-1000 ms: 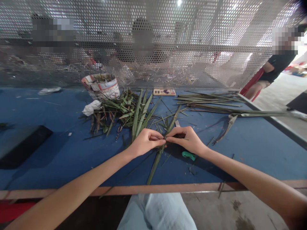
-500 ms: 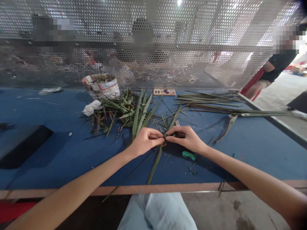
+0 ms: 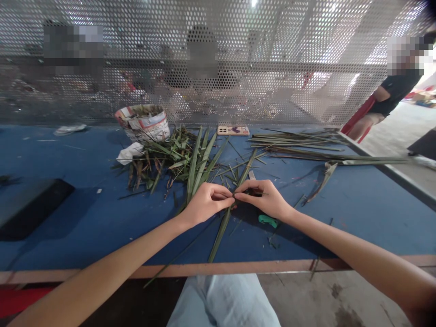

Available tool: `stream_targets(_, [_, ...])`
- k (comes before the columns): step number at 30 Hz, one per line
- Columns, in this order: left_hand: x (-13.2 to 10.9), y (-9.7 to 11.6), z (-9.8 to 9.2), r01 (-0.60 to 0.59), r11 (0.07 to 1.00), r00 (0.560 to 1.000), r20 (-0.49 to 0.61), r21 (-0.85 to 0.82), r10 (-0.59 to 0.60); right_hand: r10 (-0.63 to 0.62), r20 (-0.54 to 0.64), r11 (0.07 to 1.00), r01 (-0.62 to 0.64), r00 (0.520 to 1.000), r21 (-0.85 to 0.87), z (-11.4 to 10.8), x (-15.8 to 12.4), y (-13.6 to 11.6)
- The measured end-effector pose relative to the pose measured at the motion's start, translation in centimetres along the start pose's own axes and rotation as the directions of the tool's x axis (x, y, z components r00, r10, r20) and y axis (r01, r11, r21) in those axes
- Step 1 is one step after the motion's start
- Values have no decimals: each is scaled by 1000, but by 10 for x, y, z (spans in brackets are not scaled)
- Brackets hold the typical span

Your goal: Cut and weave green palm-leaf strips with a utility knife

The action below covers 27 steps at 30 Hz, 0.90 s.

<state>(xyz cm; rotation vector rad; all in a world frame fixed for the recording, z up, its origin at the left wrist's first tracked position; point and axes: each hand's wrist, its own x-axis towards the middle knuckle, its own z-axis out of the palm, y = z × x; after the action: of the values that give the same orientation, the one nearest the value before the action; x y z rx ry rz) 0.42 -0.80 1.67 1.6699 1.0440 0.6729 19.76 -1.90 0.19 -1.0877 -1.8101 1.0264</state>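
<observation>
Left hand (image 3: 207,204): fingertips pinched together on a palm leaflet (image 3: 221,231) (clear enough from my seat)
Right hand (image 3: 264,198): fingers clamped on the same leaflet, just touching the left fingertips
Leaflet: across the blue table (image 3: 44,150), under both hands
Leaf pile (image 3: 163,159): 10 o'clock
Paper basket (image 3: 145,122): 11 o'clock

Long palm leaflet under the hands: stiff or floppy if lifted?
The long palm leaflet is probably light and fairly stiff lengthwise, since it lies nearly straight on the blue table. Being flat and narrow, it likely won't roll. The thin leaf sliver pinched between the left hand and right hand looks likelier to flex.
</observation>
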Motion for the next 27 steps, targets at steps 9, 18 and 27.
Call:
stream_targets(9, [-1, -4, 1, -25, 1000, 1000, 16, 5, 25, -3, 10, 1000, 3, 1000, 28, 0, -1, 1])
stream_targets(18, [0, -2, 0, 10, 999, 1000, -6, -45, -10, 9, -47, 1000, -8, 999, 29, 0, 0, -1])
stream_targets(27, [1, -4, 0, 20, 995, 1000, 14, -97, -18, -6, -154, 1000, 8, 988, 11, -3, 3, -1])
